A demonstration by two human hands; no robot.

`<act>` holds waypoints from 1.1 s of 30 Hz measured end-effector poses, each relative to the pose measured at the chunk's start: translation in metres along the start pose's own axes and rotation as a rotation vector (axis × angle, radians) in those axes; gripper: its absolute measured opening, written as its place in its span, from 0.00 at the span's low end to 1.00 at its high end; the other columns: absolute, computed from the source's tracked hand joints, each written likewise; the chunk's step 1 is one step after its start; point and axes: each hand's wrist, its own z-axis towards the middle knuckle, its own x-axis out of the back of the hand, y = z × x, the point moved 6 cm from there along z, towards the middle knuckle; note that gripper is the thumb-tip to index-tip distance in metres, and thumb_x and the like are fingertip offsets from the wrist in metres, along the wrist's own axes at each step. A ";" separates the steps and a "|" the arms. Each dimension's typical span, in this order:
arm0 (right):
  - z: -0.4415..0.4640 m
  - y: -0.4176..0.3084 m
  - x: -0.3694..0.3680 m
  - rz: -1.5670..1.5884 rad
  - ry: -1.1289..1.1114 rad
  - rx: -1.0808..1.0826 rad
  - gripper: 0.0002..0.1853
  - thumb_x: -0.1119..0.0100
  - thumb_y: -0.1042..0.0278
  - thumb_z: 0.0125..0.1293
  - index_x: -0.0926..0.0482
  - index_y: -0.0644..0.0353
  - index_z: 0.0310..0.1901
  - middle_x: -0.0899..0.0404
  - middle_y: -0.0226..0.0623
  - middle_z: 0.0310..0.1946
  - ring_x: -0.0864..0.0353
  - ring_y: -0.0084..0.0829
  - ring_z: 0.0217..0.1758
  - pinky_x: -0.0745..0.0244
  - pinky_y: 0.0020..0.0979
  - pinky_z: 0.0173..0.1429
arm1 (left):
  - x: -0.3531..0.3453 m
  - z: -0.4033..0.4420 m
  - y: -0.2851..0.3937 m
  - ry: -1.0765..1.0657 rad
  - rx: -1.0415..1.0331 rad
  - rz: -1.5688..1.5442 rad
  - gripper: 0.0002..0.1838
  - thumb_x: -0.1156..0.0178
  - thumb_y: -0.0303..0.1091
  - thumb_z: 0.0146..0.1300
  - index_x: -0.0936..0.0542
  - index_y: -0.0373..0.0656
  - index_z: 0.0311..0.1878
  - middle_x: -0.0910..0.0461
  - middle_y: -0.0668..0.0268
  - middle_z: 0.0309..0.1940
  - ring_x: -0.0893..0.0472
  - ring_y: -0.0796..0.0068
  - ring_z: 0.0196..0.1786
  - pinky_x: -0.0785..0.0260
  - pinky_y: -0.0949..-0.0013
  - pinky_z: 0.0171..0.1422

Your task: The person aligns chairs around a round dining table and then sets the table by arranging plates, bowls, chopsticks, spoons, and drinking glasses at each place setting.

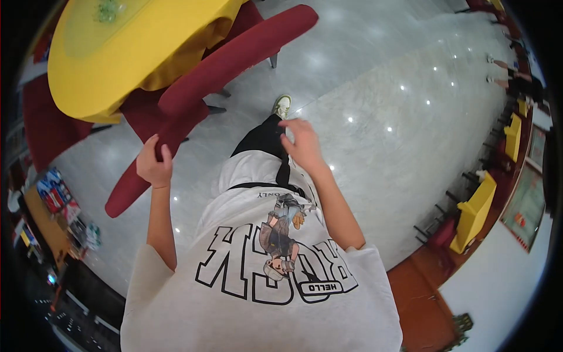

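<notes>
Has left hand (155,165) half-curled at the back of the nearer dark-red padded chair (125,192), near the rounded edge of the oval yellow-clothed desk (135,56); cannot tell whether gripping. Holds right hand (302,144) loosely spread, empty. Could knock the farther dark-red padded chair (234,63) through lopsided pulling.

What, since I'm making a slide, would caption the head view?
Left hand at a red chair back, right hand open, near a yellow-covered table.

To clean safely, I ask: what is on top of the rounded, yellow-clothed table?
On the table, a greenish translucent disc carries a small green object; the yellow cloth hides the tabletop beneath.
</notes>
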 end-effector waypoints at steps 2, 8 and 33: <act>0.031 0.008 0.033 -0.109 0.189 0.036 0.21 0.34 0.73 0.58 0.21 0.60 0.55 0.21 0.47 0.50 0.24 0.51 0.57 0.28 0.45 0.62 | 0.002 -0.009 -0.019 0.053 0.197 -0.120 0.11 0.36 0.36 0.63 0.14 0.44 0.46 0.12 0.63 0.44 0.14 0.59 0.46 0.23 0.61 0.51; 0.143 -0.046 0.123 -0.329 0.424 0.198 0.35 0.29 0.73 0.52 0.27 0.56 0.64 0.31 0.44 0.64 0.34 0.55 0.68 0.36 0.50 0.70 | 0.008 -0.003 -0.017 0.078 0.310 -0.112 0.11 0.39 0.37 0.65 0.15 0.43 0.46 0.13 0.63 0.40 0.15 0.58 0.42 0.25 0.62 0.49; 0.250 -0.054 0.093 -0.893 -0.163 0.735 0.22 0.27 0.71 0.49 0.22 0.48 0.47 0.17 0.31 0.38 0.15 0.35 0.47 0.26 0.41 0.58 | -0.089 0.155 0.110 -0.607 0.088 -0.064 0.30 0.27 0.35 0.50 0.22 0.49 0.59 0.15 0.59 0.45 0.15 0.56 0.50 0.24 0.54 0.51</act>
